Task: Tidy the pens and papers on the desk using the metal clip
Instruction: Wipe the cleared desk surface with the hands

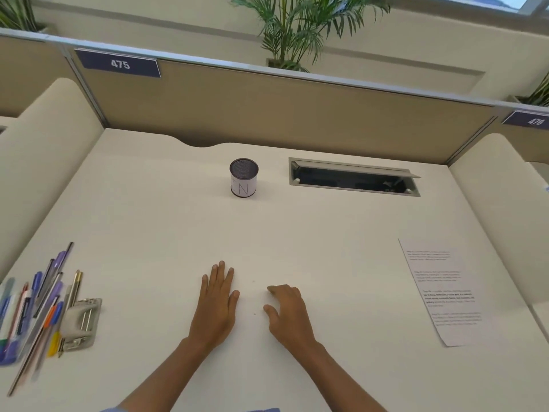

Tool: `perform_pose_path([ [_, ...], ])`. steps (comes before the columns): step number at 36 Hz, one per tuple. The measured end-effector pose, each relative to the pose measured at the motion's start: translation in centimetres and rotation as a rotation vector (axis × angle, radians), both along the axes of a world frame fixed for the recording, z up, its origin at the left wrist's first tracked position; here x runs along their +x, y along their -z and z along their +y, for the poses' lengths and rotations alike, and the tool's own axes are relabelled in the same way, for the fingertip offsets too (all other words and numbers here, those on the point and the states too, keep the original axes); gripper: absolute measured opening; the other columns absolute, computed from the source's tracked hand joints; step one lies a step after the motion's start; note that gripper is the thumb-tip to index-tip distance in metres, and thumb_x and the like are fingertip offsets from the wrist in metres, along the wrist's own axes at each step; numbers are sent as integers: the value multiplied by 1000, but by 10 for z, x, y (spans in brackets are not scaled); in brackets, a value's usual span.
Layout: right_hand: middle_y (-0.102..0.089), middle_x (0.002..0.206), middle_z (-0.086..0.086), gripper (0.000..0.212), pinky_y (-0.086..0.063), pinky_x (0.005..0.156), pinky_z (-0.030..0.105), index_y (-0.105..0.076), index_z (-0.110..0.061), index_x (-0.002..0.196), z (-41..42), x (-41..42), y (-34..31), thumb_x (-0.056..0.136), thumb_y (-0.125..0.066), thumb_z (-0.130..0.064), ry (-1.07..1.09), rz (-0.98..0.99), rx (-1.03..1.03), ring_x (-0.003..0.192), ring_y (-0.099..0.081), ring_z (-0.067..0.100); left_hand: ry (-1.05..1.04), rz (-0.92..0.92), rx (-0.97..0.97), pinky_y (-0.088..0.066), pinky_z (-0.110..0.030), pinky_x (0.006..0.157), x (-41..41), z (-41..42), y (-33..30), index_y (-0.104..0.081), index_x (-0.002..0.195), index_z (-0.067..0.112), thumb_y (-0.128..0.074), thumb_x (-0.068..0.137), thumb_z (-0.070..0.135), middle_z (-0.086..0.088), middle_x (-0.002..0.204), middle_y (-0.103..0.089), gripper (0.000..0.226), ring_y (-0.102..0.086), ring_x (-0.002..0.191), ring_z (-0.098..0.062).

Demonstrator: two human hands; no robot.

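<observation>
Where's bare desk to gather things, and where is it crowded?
Free: the middle, between the pen cup and both hands, and from the right hand across to the paper. Crowded: the near left edge, where pens lie beside the metal clip.

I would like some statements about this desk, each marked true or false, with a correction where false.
1. The pens lie at the left of the desk. True.
2. The cup holds pens. False: no pens stand in it.
3. The left hand lies flat and holds nothing. True.
4. The right hand grips the clip. False: the clip lies beside the pens, untouched.
5. The paper lies at the right. True.
</observation>
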State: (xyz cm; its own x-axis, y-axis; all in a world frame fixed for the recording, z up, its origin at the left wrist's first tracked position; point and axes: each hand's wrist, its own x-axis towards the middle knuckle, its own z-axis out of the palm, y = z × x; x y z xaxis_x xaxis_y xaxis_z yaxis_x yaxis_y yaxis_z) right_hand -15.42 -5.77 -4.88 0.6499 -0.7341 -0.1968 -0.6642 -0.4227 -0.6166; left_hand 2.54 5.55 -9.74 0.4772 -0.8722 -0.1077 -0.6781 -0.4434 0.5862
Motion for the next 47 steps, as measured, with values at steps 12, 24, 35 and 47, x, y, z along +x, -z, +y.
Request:
perform_pose_path([
  [12,-65,115,-4,38,-44,95,17,-68,-16,128,13,16,1,91,-78,-12,18,-41,103,112,-56,16,-16,-8,-45,6,-39,135,0,2,6,-20,170,18,-17,109,46,2,181,-1,67,11,167,-11],
  [24,-68,106,-4,22,-52,90,28,-72,-16,113,-8,52,2,92,-78,-12,100,-92,31,103,-60,17,-18,-49,-66,5,-38,135,-1,3,9,-23,170,17,-26,111,43,0,181,-4,64,8,167,-12],
  [35,-72,97,-4,6,-54,81,30,-75,-13,96,-24,67,8,94,-72,-8,113,-111,-8,93,-64,18,-24,-59,-67,3,-41,135,-2,2,8,-24,170,17,-27,112,41,0,181,-5,63,7,167,-13],
  [47,-75,99,0,21,-50,84,26,-76,-12,97,-24,61,10,100,-59,-1,121,-122,-40,94,-65,19,-37,-44,-77,3,-39,135,-2,2,13,-21,170,20,-26,113,41,3,181,-3,61,6,167,-13],
])
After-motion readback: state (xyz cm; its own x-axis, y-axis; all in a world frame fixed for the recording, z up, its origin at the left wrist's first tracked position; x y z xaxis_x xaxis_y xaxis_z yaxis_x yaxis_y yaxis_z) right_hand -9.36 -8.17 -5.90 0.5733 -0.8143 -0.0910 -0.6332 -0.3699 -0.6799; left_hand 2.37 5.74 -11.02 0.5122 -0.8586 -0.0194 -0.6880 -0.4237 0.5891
